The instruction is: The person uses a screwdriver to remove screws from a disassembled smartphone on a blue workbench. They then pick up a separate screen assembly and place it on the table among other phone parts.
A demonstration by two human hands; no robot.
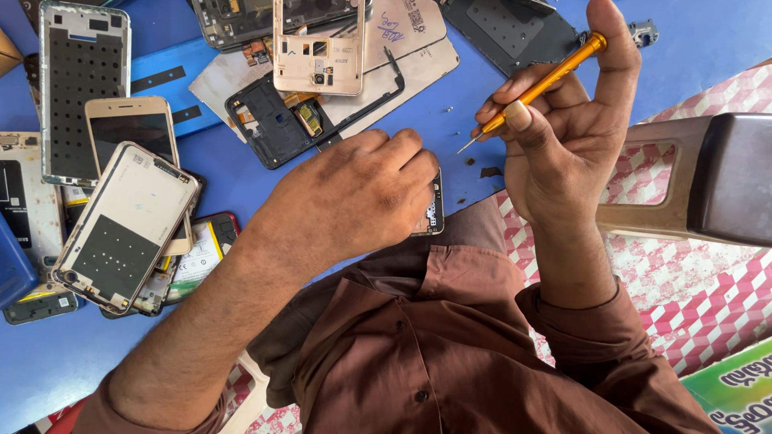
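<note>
My left hand (354, 197) lies palm down over an opened phone (434, 210) at the near edge of the blue table (450, 120); only the phone's right edge with its inner parts shows past my fingers. My right hand (563, 137) is raised to the right of it and holds an orange screwdriver (547, 80) between thumb and fingers. Its thin tip points down-left and hangs just above the table, a little right of the phone.
Several phone frames, screens and back covers (121, 217) are piled at the left. More opened phones and a black frame (277, 120) lie at the top. A brown chair arm (708, 177) stands at the right over a pink patterned cloth (708, 297). Tiny screws (470, 161) dot the table.
</note>
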